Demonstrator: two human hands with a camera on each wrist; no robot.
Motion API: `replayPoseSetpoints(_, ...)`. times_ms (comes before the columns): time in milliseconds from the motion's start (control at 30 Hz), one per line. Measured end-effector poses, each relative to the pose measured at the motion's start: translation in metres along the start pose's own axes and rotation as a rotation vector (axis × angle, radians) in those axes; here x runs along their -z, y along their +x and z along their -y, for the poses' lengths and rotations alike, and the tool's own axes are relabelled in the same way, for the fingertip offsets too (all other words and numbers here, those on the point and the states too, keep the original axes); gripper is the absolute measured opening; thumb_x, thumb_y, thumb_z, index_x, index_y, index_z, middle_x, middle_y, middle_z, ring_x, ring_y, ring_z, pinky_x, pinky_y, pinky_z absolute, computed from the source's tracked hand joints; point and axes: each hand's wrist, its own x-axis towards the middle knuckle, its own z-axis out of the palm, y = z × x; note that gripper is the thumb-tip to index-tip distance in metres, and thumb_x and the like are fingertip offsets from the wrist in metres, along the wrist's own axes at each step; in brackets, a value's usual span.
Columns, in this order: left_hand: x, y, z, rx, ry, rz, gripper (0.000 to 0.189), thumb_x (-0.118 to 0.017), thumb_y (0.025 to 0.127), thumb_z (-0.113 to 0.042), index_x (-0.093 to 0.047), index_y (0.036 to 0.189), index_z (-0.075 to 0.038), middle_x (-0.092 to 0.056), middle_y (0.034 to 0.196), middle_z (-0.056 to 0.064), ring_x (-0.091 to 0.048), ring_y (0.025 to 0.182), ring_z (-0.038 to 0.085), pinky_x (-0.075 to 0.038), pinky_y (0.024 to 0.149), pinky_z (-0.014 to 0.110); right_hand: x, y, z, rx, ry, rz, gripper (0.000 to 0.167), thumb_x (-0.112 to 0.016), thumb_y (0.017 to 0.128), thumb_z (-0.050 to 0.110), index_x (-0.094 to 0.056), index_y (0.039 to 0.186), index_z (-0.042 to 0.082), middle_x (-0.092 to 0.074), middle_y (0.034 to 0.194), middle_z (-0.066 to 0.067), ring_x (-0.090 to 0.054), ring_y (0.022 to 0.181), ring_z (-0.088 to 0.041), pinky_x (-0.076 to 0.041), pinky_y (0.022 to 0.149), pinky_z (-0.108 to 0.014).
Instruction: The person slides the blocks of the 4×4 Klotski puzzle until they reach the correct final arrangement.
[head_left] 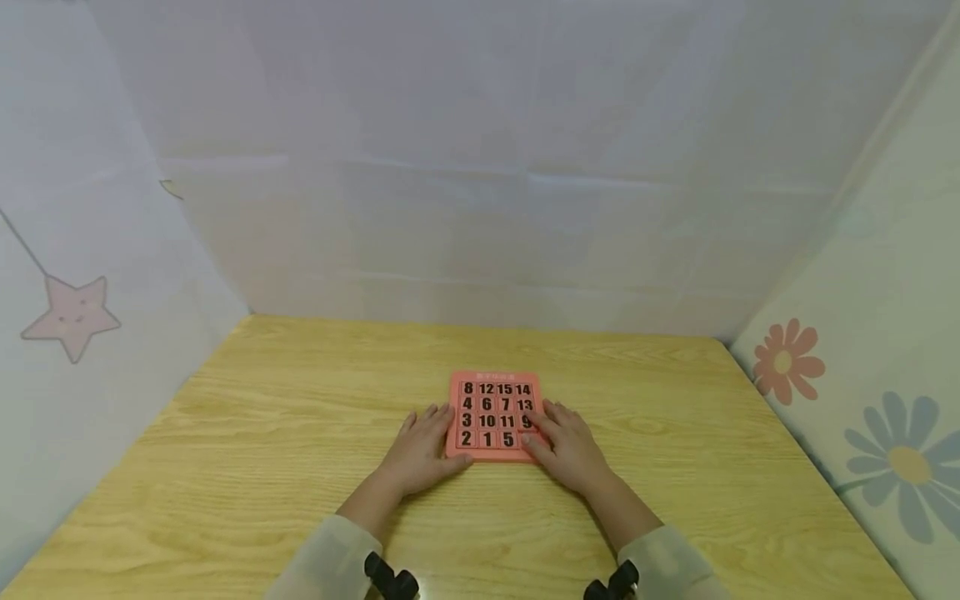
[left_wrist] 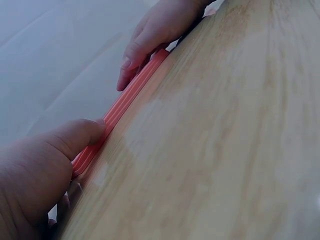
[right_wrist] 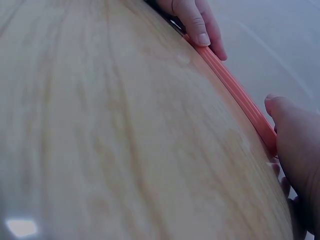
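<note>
- One pink puzzle (head_left: 497, 413) is lying flat on the counter (head_left: 337, 375), straight in front of the person, with its numbered tiles facing up.
- Its rows are running from left to right. In the head view it is looking almost square, so I cannot tell surely which axis is the long one.
- The left hand (head_left: 420, 450) is holding the near left corner: the thumb is pressing against the near edge, and the fingers are lying along the left side.
- The right hand (head_left: 572, 450) is not grasping anything, as far as I can see; its fingers are looking loose and nearly straight. The index finger is reaching over the right side onto tile 9 (head_left: 526, 422), just below tile 13 (head_left: 524, 405). The thumb is partly covering the near right corner of the tile field; I cannot tell if it is touching there.
- In my judgement, one relation is mattering most: the vacant slot (head_left: 531, 432) is sitting at this near right corner, to the right of tile 5 (head_left: 508, 439) and on the near side of tile 9. The right hand is therefore being the nearer one, and from its index finger the slot is lying toward the person.
- The bottom row is separating the left fingers from the slot.
- Behind the counter, a pale sheet (head_left: 480, 233) is forming the background.
</note>
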Motion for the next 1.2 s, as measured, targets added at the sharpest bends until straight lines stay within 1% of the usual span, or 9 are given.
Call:
replayPoseSetpoints(233,0.000,-0.001,0.000,0.003,0.012,0.014,0.089,-0.063,0.088,-0.056,-0.032,0.152,-0.003,-0.033,0.158,0.015,-0.024,0.150,0.035,-0.009,0.124,0.056,0.002,-0.004,0.002,0.001,-0.010,0.019,0.057,-0.053,0.097,0.049,-0.049,0.146,0.019,-0.036,0.157,-0.017,-0.027,0.147,-0.040,-0.018,0.122,-0.056)
replayPoseSetpoints(433,-0.001,0.000,0.000,0.006,0.014,0.004,0.089,-0.064,0.087,-0.057,-0.033,0.152,-0.004,-0.034,0.158,0.014,-0.025,0.149,0.034,-0.010,0.124,0.055,0.004,-0.008,0.002,-0.003,-0.003,0.024,0.057,-0.053,0.096,0.051,-0.051,0.144,0.020,-0.035,0.157,-0.015,-0.027,0.148,-0.039,-0.018,0.123,-0.055)
replayPoseSetpoints(600,-0.003,0.001,0.001,0.000,0.017,-0.004,0.089,-0.064,0.087,-0.057,-0.034,0.152,-0.004,-0.035,0.158,0.014,-0.025,0.149,0.034,-0.010,0.124,0.056,0.004,-0.012,0.001,0.006,-0.010,0.013,0.056,-0.053,0.096,0.052,-0.054,0.142,0.021,-0.036,0.157,-0.014,-0.028,0.147,-0.039,-0.019,0.122,-0.056)
replayPoseSetpoints(733,-0.004,0.001,0.002,0.000,0.011,-0.002,0.089,-0.064,0.087,-0.056,-0.034,0.152,-0.004,-0.035,0.158,0.015,-0.026,0.149,0.035,-0.010,0.124,0.056,0.003,-0.014,-0.001,0.023,0.013,0.003,0.055,-0.054,0.096,0.050,-0.054,0.141,0.021,-0.037,0.157,-0.015,-0.029,0.146,-0.040,-0.020,0.121,-0.058)
replayPoseSetpoints(900,-0.004,0.001,0.001,-0.001,0.006,0.001,0.088,-0.064,0.087,-0.055,-0.034,0.152,-0.003,-0.035,0.158,0.015,-0.026,0.149,0.036,-0.010,0.124,0.056,0.002,-0.015,-0.002,0.037,0.014,-0.010,0.051,-0.054,0.096,0.048,-0.056,0.140,0.021,-0.039,0.156,-0.014,-0.030,0.146,-0.040,-0.023,0.119,-0.060)
replayPoseSetpoints(1200,-0.005,0.001,0.000,0.003,0.010,0.012,0.088,-0.063,0.088,-0.055,-0.033,0.152,-0.003,-0.033,0.158,0.015,-0.025,0.149,0.035,-0.009,0.124,0.056,0.006,-0.016,0.000,0.009,0.058,-0.023,0.043,-0.056,0.096,0.046,-0.066,0.130,0.021,-0.042,0.154,-0.012,-0.031,0.146,-0.038,-0.028,0.116,-0.061)
